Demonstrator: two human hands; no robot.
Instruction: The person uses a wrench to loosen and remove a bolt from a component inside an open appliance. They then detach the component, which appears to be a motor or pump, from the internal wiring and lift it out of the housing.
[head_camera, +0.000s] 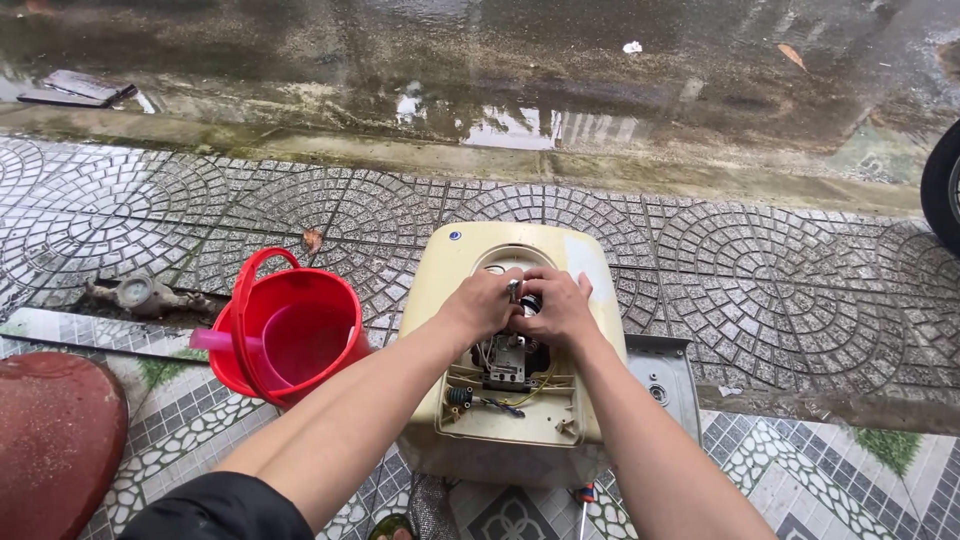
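**Bare hands work inside an opened water heater on a wet pavement**

Two forearms reach out from the camera over a cream-coloured water heater (500, 330) lying on its back on patterned paving, its front cover off and its wiring bay exposed. Left hand (482, 303) and right hand (560, 308) meet over the round opening in the middle of the casing, fingers curled close around a small metal fitting (514, 290); whether either hand truly clamps it cannot be told, since the knuckles hide the contact. Below the hands sit a grey control block (506, 362) and loose yellow and blue wires (520, 400).

Done well, this step seems to call for one hand steadying the part while the other turns it, with the wires kept away from the fingers and the casing kept from rocking on the uneven tiles. Wet ground all round argues for dry hands and a disconnected unit.

By way of markings, a small round blue badge (455, 236) sits at the casing's far left corner; nothing else readable shows. A red plastic bucket (290, 340) with a pink scoop handle stands just left of the heater, a grey metal cover plate (665, 375) lies against its right side, and a screwdriver (584, 500) rests at its near edge. A water meter (135, 293) lies farther left, beside puddled road.
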